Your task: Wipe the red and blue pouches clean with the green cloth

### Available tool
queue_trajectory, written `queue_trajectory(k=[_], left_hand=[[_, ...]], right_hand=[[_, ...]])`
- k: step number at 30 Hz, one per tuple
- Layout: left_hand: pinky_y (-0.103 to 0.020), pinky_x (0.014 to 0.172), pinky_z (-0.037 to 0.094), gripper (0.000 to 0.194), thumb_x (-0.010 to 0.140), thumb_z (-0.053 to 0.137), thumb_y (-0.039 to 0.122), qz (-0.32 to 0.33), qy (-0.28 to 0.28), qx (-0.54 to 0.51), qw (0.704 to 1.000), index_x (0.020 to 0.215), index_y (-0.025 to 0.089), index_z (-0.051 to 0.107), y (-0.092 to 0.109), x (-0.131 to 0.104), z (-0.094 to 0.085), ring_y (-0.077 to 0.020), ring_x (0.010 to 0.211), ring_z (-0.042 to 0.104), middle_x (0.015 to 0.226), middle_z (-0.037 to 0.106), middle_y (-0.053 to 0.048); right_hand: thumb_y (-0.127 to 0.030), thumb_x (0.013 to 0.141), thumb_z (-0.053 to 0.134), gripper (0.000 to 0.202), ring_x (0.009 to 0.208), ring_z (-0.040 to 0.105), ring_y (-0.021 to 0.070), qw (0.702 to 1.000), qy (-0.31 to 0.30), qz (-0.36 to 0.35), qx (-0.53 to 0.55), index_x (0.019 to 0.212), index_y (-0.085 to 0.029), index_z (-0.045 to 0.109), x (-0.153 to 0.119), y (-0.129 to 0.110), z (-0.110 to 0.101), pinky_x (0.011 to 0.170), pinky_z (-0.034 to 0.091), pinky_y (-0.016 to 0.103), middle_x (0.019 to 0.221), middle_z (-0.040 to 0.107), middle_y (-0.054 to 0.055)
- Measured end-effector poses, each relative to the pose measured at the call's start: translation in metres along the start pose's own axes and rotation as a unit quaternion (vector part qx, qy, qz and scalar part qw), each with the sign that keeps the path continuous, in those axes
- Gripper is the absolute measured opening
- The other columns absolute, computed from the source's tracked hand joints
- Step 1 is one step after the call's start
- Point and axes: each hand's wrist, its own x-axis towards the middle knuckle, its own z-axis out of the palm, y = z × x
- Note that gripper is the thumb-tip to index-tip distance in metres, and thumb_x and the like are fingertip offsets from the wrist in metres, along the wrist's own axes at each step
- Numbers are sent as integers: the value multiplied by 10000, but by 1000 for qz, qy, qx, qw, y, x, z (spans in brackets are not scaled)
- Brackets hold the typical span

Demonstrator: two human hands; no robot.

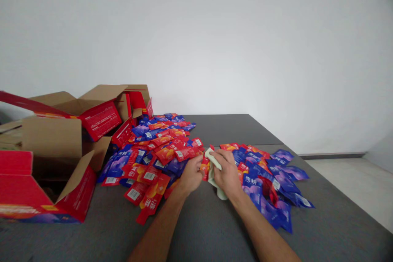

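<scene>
The left hand (190, 175) pinches a red packet (205, 167) between the left pile (166, 153) and right pile (252, 181), and the right hand (226, 172) grips a pale cloth (213, 159), so soft, flat wiping seems best.

Your one camera sits on your head and faces forward and down across the table (205, 233) from its near side. It is close enough that your left hand (190, 175) and right hand (227, 170) stand mid-view, forearms (162, 225) entering from the bottom. The table's far right corner shows; the wall (196, 41) beyond its far edge fills the upper half.
</scene>
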Motion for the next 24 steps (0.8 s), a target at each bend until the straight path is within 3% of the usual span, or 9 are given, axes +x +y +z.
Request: queue_trajectory(k=[4, 6, 11, 14, 17, 21, 24], left_hand=[[-247, 727, 486, 427, 592, 574, 22, 31, 68, -4, 997, 984, 176, 641, -8, 5, -7, -169, 813, 648, 877, 700, -22], [-244, 712, 480, 399, 595, 593, 39, 28, 117, -14, 993, 967, 179, 630, -10, 7, -11, -167, 796, 641, 844, 691, -17], [-242, 666, 467, 451, 611, 646, 94, 2, 237, -36, 971, 1050, 195, 624, -13, 8, -16, -166, 765, 631, 881, 687, -29], [-244, 709, 476, 650, 583, 624, 50, 7, 280, -59, 958, 1201, 246, 573, -10, 7, -14, -168, 860, 642, 1027, 681, -41], [-279, 833, 490, 687, 605, 617, 53, 27, 264, -111, 958, 1251, 277, 550, -4, 6, -8, -195, 1048, 635, 1161, 665, -45], [-344, 1019, 437, 351, 776, 653, 283, 25, 220, -217, 951, 1113, 186, 664, -1, 7, 4, -230, 1169, 600, 1178, 688, -78], [-374, 1046, 426, 382, 802, 679, 432, -8, 193, -261, 946, 1052, 144, 699, -3, 8, 12, -255, 1156, 609, 1113, 716, -95]], right_hand=[[-40, 807, 500, 411, 1001, 578, 228, 993, -107, -33, 31, 1101, -239, 707, -1, -13, 3, 915, 470, 393, 1094, 652, 77], [-41, 808, 506, 375, 972, 596, 218, 991, -122, -18, 55, 1041, -243, 718, -1, -19, 4, 898, 475, 376, 1048, 667, 63], [-190, 885, 539, 224, 992, 616, 227, 987, -2, 119, 110, 1052, -215, 687, 0, -9, -1, 904, 488, 369, 1072, 676, 71], [-259, 884, 577, 216, 940, 639, 228, 976, -3, 178, 128, 1074, -205, 665, 0, -3, 0, 872, 505, 365, 1046, 692, 64], [-253, 873, 599, 273, 983, 645, 222, 974, -48, 145, 165, 1139, -212, 647, -3, -9, 4, 898, 509, 353, 1102, 690, 65], [-210, 884, 587, 342, 1089, 613, 218, 980, -65, 64, 175, 1222, -242, 626, -4, -23, 7, 972, 487, 353, 1185, 656, 69], [-211, 901, 575, 301, 1082, 611, 217, 983, -59, 43, 169, 1188, -250, 657, -4, -24, 6, 959, 496, 351, 1167, 648, 77]])
